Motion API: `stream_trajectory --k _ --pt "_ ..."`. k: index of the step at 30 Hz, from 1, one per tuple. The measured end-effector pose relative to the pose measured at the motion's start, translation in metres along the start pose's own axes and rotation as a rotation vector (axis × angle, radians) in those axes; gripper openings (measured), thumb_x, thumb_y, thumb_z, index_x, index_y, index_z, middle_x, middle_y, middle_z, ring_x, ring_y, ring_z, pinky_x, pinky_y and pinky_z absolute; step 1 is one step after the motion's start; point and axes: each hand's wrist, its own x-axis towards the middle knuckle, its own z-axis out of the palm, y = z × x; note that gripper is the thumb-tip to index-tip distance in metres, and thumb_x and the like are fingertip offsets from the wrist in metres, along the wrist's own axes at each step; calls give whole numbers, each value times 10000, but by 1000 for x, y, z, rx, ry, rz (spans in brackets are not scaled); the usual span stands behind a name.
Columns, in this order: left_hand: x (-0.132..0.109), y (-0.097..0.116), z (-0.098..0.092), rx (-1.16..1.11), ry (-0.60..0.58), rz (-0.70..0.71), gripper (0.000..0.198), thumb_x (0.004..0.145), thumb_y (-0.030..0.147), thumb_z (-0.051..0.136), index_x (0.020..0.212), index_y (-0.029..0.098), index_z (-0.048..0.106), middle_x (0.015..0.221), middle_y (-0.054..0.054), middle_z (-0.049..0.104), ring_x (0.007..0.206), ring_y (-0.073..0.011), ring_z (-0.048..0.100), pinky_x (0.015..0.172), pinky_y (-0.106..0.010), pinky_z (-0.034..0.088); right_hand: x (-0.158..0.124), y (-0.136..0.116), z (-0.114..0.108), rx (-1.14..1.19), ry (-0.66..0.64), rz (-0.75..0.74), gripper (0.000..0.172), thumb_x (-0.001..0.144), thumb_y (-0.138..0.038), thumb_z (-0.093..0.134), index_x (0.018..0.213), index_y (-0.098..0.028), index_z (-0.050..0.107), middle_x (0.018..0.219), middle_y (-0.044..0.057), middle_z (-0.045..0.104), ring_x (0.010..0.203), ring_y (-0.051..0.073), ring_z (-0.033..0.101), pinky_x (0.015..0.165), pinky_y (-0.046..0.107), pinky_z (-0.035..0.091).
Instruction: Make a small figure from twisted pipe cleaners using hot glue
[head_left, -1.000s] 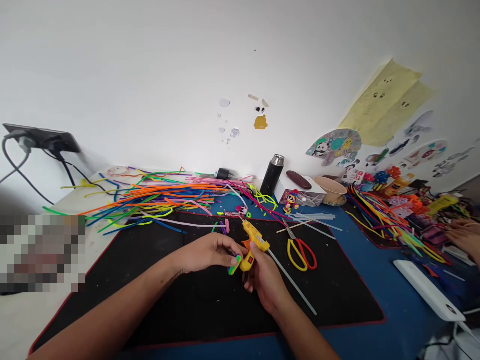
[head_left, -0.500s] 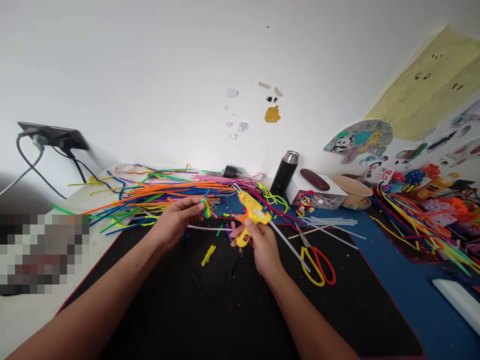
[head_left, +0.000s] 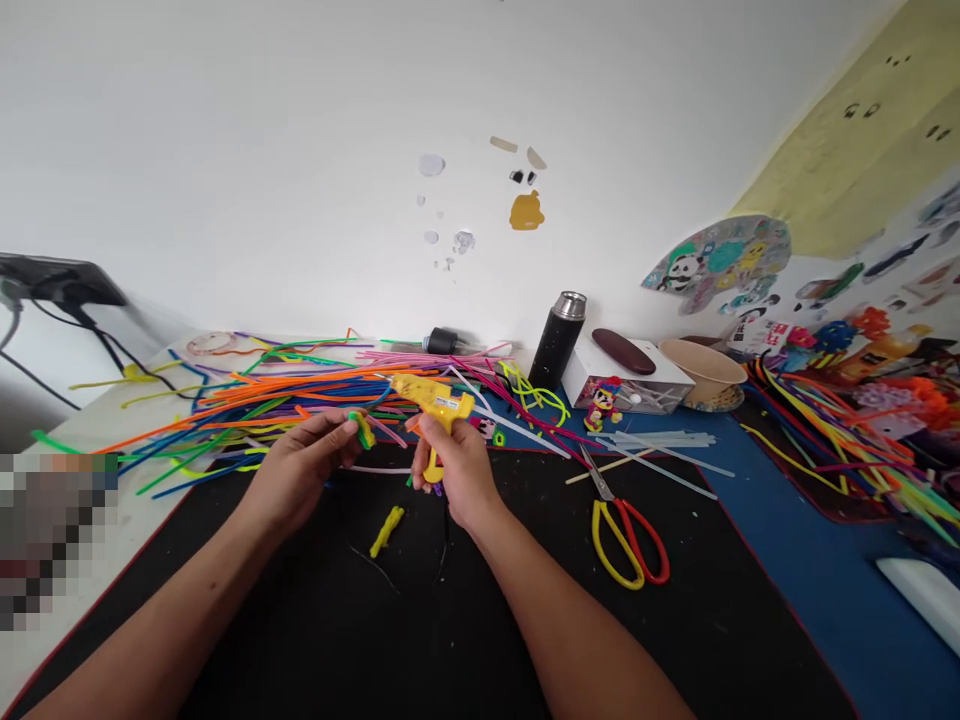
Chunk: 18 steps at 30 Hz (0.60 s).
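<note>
In my right hand is a yellow glue gun, gripped by its handle near the orange trigger. Its nozzle points up and left, and a clear glue stick trails out of its back. My left hand pinches a small green and yellow piece of bent pipe cleaner between thumb and fingers. The nozzle is close above and to the right of that piece; whether they touch I cannot tell. Below the hands, a yellow twisted pipe cleaner piece lies on the black mat.
Pipe cleaners in many colours spread behind my hands. Red and yellow scissors lie at the right, near several glue sticks. A small figure, a black flask and a white box stand farther back.
The glue gun has moved left and its nozzle has come nearer the green and yellow piece. The view has turned slightly right. Both hands keep their holds.
</note>
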Motion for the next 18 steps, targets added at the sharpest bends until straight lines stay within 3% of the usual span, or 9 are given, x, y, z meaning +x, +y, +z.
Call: stream_trajectory --k 5,10,18 --pt "-3 -1 4 -27 13 -6 303 653 339 943 860 197 774 795 -15 733 640 -134 603 584 -227 507 -6 -5 -13 -25 27 -11 419 846 -555 727 993 -162 728 495 -55 595 370 108 508 358 207 332" --pt "-6 -3 8 -43 4 23 262 671 290 925 862 185 778 812 -30 738 692 -154 643 592 -230 533 -9 -18 -12 -8 22 -34 415 832 -579 743 945 -180 728 493 -58 563 383 116 512 359 217 318" --pt "-6 -3 7 -29 2 -16 319 655 344 945 874 190 772 768 -34 729 650 -155 643 580 -231 534 -13 -19 -7 96 -93 -2 359 859 -536 753 865 -179 718 467 -72 524 368 110 511 357 212 309"
